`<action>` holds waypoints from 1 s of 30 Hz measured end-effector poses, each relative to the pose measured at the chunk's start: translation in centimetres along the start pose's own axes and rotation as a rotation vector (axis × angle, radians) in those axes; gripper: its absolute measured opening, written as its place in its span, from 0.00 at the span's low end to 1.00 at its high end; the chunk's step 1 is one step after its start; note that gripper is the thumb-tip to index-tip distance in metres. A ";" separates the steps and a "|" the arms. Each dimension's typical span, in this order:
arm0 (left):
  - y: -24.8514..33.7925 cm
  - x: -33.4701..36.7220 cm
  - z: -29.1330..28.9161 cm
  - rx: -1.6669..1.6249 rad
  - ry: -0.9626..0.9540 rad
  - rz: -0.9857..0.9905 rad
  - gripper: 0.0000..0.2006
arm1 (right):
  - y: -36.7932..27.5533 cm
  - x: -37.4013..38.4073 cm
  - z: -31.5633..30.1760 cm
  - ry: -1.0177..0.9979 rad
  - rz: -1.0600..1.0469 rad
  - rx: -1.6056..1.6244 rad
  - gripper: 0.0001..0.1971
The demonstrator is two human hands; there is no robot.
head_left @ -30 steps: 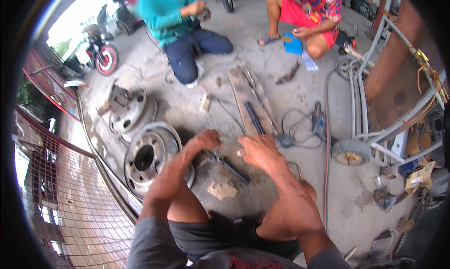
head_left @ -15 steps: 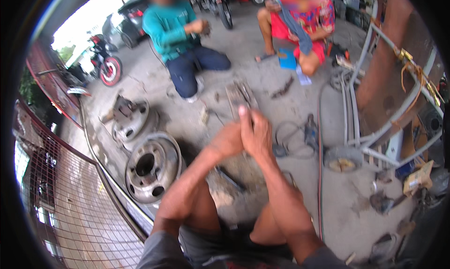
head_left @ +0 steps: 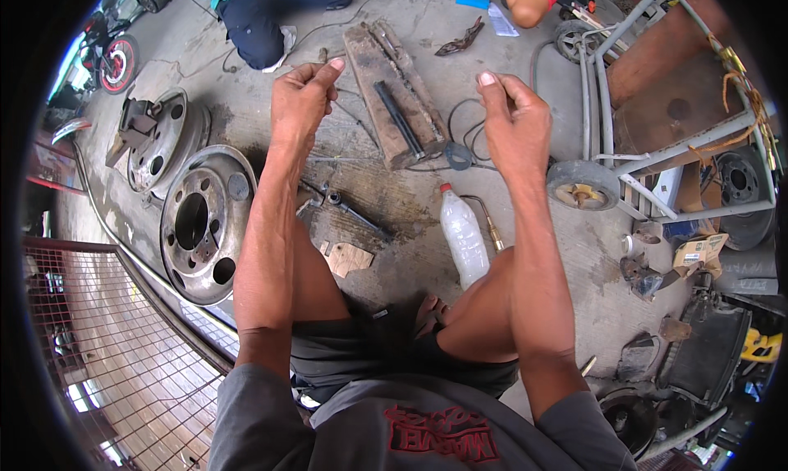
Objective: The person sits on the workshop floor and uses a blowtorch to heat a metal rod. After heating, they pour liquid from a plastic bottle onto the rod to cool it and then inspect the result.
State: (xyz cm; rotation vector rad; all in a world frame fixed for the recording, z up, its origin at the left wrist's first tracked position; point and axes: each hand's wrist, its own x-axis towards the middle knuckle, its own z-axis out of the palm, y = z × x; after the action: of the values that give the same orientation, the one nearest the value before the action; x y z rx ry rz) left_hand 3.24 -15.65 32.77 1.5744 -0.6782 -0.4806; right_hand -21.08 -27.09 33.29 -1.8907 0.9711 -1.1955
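My left hand (head_left: 305,101) is raised over the floor, its fingers curled in and the thumb laid along them. My right hand (head_left: 517,122) hangs well apart from it, also curled, thumb against the index finger. Nothing shows in either hand. Between and beyond them a worn wooden block (head_left: 369,77) lies on the concrete, bearing a black rod (head_left: 398,119) and a thin, rough metal bar. Below, a whitish plastic bottle (head_left: 465,237) with a red cap lies by my right knee, beside a brass-coloured torch tube (head_left: 492,229). A dark-handled tool (head_left: 357,215) lies beside my left forearm.
Steel wheel rims (head_left: 176,249) stand at left beside a wire-mesh panel (head_left: 123,348). A grey metal cart (head_left: 603,101) with wheels is at right, scrap parts below it. Two people sit at the far side. Hoses and cables (head_left: 533,56) cross the floor. A cardboard scrap (head_left: 346,259) lies near my left knee.
My hands were together in front of me; now they are wide apart. The view has tipped downward, bringing the bottle and my shirt into sight.
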 end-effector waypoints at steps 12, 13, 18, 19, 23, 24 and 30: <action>-2.8 1.5 -9.8 0.760 0.172 0.275 0.20 | 10.3 -17.6 8.1 -1.425 -0.030 -0.439 0.15; -2.7 1.3 -10.5 0.765 0.182 0.272 0.20 | 11.7 -19.8 9.1 -1.558 0.003 -0.539 0.15; -3.0 1.4 -12.8 0.754 0.258 0.246 0.20 | 16.2 -29.2 12.4 -1.778 -0.041 -0.712 0.16; -3.0 1.3 -13.3 0.752 0.254 0.252 0.20 | 16.4 -30.2 12.7 -1.836 -0.087 -0.667 0.16; -3.5 1.6 -15.2 0.791 0.232 0.275 0.22 | 18.9 -33.2 12.4 -1.753 -0.188 -0.474 0.21; -3.8 1.4 -15.5 0.770 0.236 0.284 0.22 | 19.9 -34.4 11.7 -1.679 -0.202 -0.392 0.22; -4.1 1.0 -17.0 0.762 0.248 0.222 0.22 | 19.6 -35.1 12.6 -1.615 -0.267 -0.279 0.22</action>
State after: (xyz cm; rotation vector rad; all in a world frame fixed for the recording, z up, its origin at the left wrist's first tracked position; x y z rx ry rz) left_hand 15.80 -3.54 30.85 2.1835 -0.8854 0.1748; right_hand -24.28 -4.31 -2.07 -2.3470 -0.0623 0.5624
